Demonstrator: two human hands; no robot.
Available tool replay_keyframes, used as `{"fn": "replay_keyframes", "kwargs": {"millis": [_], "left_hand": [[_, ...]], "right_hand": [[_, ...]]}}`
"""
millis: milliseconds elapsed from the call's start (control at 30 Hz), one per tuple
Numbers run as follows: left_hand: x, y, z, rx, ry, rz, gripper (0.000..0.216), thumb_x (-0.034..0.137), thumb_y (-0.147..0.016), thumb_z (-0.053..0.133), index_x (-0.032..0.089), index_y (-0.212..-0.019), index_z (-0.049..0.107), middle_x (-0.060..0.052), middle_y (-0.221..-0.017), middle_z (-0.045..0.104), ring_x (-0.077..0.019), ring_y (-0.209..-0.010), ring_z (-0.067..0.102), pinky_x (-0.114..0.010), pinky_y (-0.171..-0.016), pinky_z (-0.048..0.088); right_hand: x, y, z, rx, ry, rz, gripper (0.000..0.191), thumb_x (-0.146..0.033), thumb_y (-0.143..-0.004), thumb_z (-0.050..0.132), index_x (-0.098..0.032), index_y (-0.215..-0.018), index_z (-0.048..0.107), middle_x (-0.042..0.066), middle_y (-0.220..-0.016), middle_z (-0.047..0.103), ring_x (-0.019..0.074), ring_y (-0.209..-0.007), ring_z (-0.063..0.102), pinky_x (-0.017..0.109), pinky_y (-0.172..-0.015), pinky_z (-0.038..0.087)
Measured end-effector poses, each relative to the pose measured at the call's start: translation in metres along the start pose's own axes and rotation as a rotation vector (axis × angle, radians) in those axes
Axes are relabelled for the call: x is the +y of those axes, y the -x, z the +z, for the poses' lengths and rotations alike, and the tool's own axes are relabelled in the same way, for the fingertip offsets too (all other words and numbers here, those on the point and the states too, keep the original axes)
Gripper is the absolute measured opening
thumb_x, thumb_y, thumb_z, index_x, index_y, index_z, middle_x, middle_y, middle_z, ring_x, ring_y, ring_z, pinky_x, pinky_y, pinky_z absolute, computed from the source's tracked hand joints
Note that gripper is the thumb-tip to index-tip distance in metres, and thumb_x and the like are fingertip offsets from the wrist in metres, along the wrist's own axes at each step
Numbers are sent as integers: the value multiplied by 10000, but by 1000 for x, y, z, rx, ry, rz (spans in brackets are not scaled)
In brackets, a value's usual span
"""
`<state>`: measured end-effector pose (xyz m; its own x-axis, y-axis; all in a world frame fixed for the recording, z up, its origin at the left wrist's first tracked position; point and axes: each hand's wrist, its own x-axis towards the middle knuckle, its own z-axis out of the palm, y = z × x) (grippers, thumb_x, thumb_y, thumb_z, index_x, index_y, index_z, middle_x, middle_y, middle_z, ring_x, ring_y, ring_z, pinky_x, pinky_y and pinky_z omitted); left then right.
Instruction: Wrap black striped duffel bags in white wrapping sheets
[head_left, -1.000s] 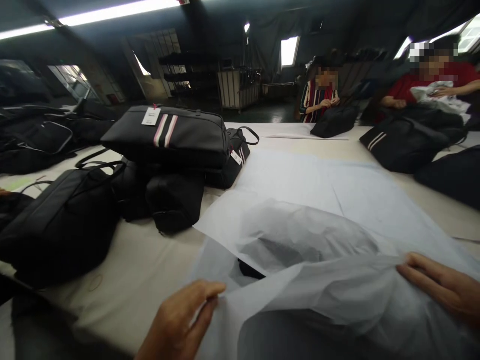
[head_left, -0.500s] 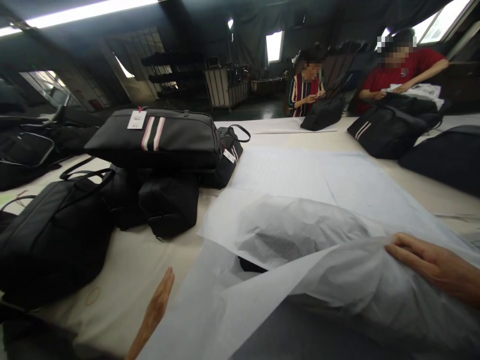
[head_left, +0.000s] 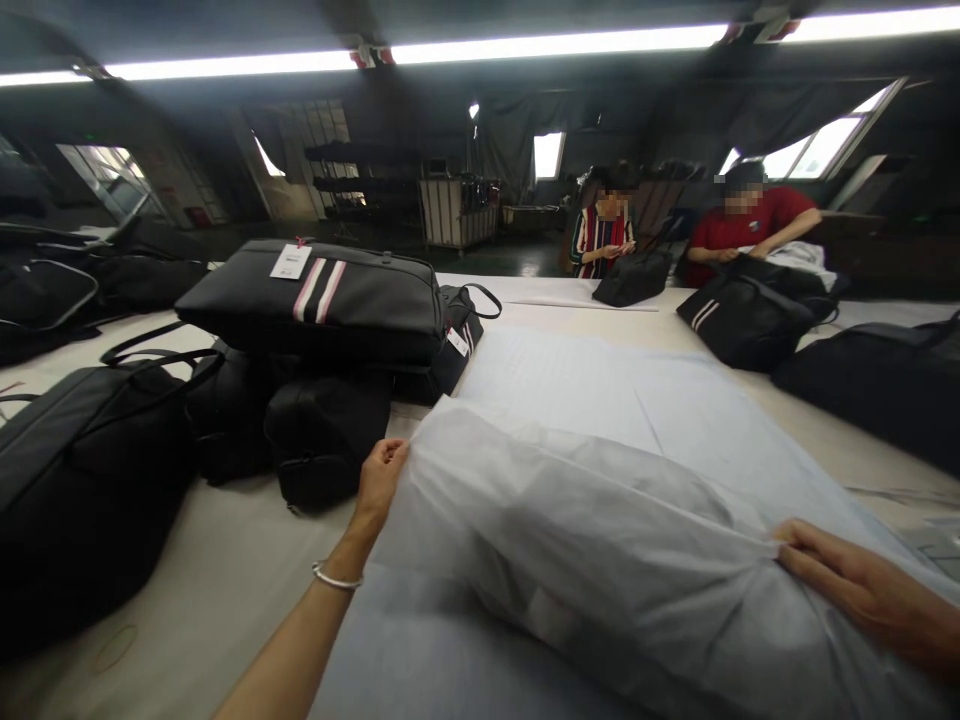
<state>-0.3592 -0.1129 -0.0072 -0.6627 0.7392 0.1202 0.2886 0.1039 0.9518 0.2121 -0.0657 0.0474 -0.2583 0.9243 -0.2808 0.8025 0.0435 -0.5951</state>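
Note:
A bulky thing wrapped in white tissue paper (head_left: 585, 540) lies on the table in front of me; what is under the paper is hidden. My left hand (head_left: 380, 478), a bangle on its wrist, pinches the paper's left edge near the wrapped bundle's far corner. My right hand (head_left: 847, 580) lies with fingers together, pressing the folded paper down on the bundle's right side. More tissue sheets (head_left: 600, 380) are spread flat beyond the bundle.
Several black bags (head_left: 315, 300) with pink and white stripes are piled at the left, one with a hang tag (head_left: 290, 262). Two other people (head_left: 742, 225) handle black bags (head_left: 750, 315) at the far right of the pale table (head_left: 247, 560).
The tissue paper has been folded over the dark thing, which is now fully covered. My left hand reached forward from the near edge and took hold of the paper's left edge.

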Motion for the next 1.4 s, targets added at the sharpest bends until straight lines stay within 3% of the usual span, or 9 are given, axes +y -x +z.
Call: {"fn": "replay_keyframes", "kwargs": {"millis": [133,233,300,400,533,733,933,1200,1400], "left_hand": [[54,27,24,103,-100,469,523,505,-928,488,184,-1341,468,-146,-1380,496,-296,-1266,481,-455,-1053,402],[110,62,67,-208,-284,1122,554,477,-958,520,230,-1436,388,-116,-1458,456,-303,-1407,330,-510,-1185,214],[138,82,109,-469,-360,1306,645,499,-923,586,218,-1458,360,-120,-1431,494,-306,-1408,332,-527,-1199,158],[159,102,172,-818,-412,1219,695,508,-829,718,190,-1388,456,-105,-1219,646,-286,-1214,539,-475,-1102,334],[169,108,216,-1108,-465,1020,234,406,-822,747,220,-954,699,-10,-825,696,-225,-860,636,-344,-827,444],[184,129,236,-1153,-374,1006,338,482,-779,750,205,-965,695,-30,-849,676,-210,-789,603,-292,-706,384],[178,144,263,-1263,-238,885,278,367,-869,555,186,-660,583,15,-630,526,-155,-609,487,-271,-589,331],[167,135,274,-1287,-100,874,255,442,-854,556,212,-772,628,-55,-943,630,-231,-917,584,-340,-852,455],[164,138,274,-1147,-84,1002,319,521,-826,577,223,-724,629,-96,-1244,615,-329,-1237,493,-477,-1058,399]], "right_hand": [[-14,6,0,53,22,-14,452,-697,-804,417,-274,-714,547,75,-749,594,263,-744,565,408,-750,440],[-32,11,-1,99,45,-52,376,-591,-838,421,-239,-757,527,39,-740,584,231,-734,540,359,-721,421],[-39,11,-2,124,51,-66,338,-537,-844,428,-221,-771,521,19,-733,573,205,-721,518,325,-695,405],[-39,9,-1,148,34,-62,287,-473,-850,441,-205,-783,519,3,-723,552,175,-699,486,292,-659,380],[-34,8,1,158,-25,-74,254,-434,-870,464,-199,-788,515,-18,-694,514,148,-658,446,267,-616,342],[-42,8,-5,128,-63,-80,199,-378,-861,515,-188,-808,541,-21,-689,516,139,-650,445,255,-600,335],[-48,17,-37,46,-65,-36,271,-424,-779,661,-187,-908,631,-1,-807,634,150,-719,543,239,-619,379],[-13,86,-111,-291,-61,175,391,-506,-609,807,-170,-745,661,-20,-674,625,141,-641,553,243,-588,401],[15,101,-131,120,-211,135,308,-438,-671,752,-152,-752,673,-20,-670,600,114,-639,511,242,-620,392]]}}
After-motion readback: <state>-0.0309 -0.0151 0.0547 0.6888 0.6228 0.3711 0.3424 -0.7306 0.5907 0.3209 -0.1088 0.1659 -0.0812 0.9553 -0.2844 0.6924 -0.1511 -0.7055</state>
